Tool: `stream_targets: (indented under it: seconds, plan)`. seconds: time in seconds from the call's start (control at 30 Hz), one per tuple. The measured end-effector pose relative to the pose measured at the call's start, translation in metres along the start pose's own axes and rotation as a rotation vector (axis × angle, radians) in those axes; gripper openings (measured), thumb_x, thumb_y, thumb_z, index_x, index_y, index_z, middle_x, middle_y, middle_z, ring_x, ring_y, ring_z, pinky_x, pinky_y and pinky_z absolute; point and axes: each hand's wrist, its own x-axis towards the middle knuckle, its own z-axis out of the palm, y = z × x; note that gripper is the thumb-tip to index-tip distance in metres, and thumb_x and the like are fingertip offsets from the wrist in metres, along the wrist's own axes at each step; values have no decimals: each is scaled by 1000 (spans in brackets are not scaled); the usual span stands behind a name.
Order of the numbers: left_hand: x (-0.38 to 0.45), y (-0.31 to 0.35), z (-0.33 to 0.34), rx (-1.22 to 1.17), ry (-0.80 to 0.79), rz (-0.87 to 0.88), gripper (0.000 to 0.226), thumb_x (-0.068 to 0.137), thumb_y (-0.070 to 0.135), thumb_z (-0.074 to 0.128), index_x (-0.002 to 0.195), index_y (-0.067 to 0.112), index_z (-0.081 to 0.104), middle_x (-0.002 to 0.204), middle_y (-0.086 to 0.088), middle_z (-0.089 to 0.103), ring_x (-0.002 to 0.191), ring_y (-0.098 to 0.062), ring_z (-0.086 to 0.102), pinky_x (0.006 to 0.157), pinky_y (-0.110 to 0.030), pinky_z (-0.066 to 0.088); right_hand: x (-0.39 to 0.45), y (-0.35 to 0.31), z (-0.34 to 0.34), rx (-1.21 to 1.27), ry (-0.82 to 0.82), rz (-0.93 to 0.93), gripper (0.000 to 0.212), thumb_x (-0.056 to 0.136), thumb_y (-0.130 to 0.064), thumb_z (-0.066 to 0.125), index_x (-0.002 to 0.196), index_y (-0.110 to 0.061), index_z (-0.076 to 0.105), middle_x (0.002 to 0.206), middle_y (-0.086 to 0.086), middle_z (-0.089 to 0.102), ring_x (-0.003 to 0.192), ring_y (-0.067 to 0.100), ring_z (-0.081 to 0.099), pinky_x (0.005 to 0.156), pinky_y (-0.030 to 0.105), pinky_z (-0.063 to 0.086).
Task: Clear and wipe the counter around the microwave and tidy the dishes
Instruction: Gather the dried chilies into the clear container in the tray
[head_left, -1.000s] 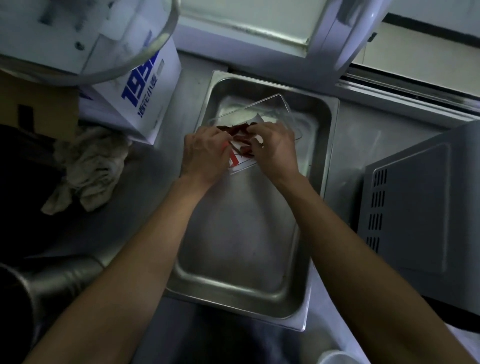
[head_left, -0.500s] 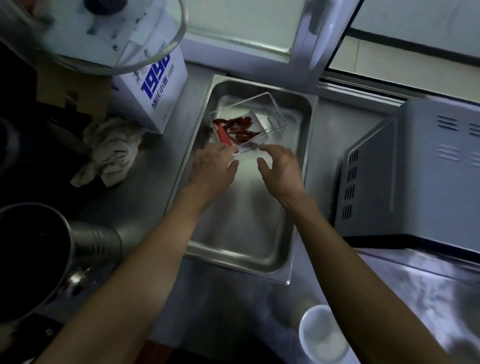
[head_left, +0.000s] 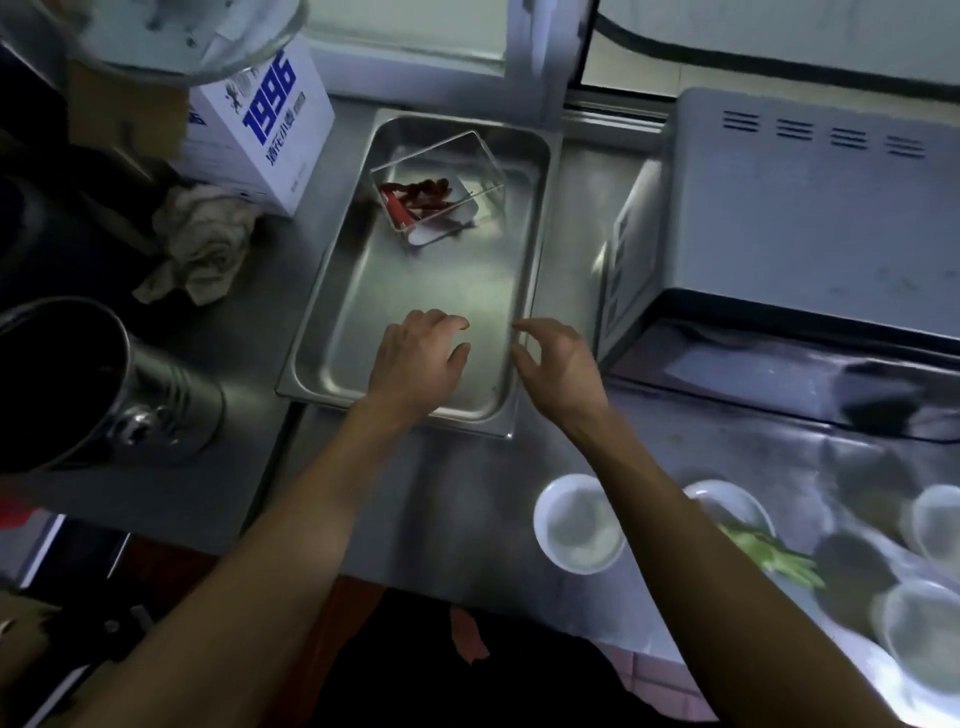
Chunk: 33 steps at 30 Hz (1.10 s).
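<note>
Both hands have pulled back toward me since a moment ago, off the clear plastic box (head_left: 438, 187), so now that box sits alone at the far end of the steel tray (head_left: 332, 312), well ahead of my fingers. My left hand (head_left: 415, 358) hovers over the near end of the tray, fingers loosely curled, holding nothing. My right hand (head_left: 558, 364) is just beside it over the tray's right rim, fingers half bent, also holding nothing.

Progress-wise I'd say I'm early on. The box is parked in the tray, and that's about it. Behind my right hand, close to my forearm, there's a bunch of white bowls (head_left: 579, 525) scattered on the desk (head_left: 467, 509), one with green veg scraps (head_left: 769, 556), so the dishes aren't tidied yet. The rag (head_left: 200, 249) lies crumpled out past my left hand, next to the white carton (head_left: 265, 124), untouched, so I guess no wiping has happened. The microwave (head_left: 810, 223) sits just right of my right hand.

As for the box: see-through, slightly tilted against the tray floor, with red chilli-looking bits and a white label or card inside. Looks light and easy to slide.
</note>
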Motion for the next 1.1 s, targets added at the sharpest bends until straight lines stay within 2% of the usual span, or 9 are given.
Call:
stream_targets:
  seconds: [0.13,0.33,0.47,0.6,0.7,0.87,1.1]
  plan:
    - [-22,26,9,10,14,59,30,89,24,66,117,13,68,112,-10,68,104,-35,59,85,-46,46,-43,9,-10,-4,27,-3,33,93,-17,62,125,-10,66,124,10,68,114,31,62,98,43,49]
    - [-42,53,18,13,-38,187,28,88,23,64,114,12,67,109,-11,68,101,-38,59,83,-46,47,-98,20,-24,-7,104,160,35,92,-17,63,126,-11,66,126,7,67,117,28,60,100,40,47]
    - [-55,68,26,-25,-89,285,31,90,26,64,118,15,66,115,-8,68,106,-34,58,85,-44,46,-139,23,-32,-46,181,272,34,90,-15,64,123,-12,67,121,11,68,110,33,62,92,40,49]
    - [-71,81,33,-56,-115,384,30,90,29,64,117,16,68,111,-6,69,105,-32,61,84,-45,49,-182,24,-37,-56,252,356,32,91,-13,64,122,-10,68,124,11,68,111,32,63,93,39,50]
    - [-84,97,41,-84,-154,460,32,91,29,64,120,16,67,114,-6,69,106,-32,60,86,-46,49,-215,25,-41,-47,310,420,32,90,-11,66,121,-7,69,119,13,70,105,32,66,89,38,51]
    - [-102,132,51,-120,-200,560,32,92,30,63,122,19,67,117,-1,68,110,-28,59,88,-45,47,-264,35,-46,-36,374,517,26,90,-12,61,115,-11,70,113,11,71,105,32,64,86,43,54]
    - [-124,175,72,-133,-263,705,32,94,29,61,123,17,67,118,-3,68,108,-27,61,90,-39,46,-315,56,-53,-62,458,641,32,89,-10,65,121,-6,68,116,15,69,103,36,64,85,43,52]
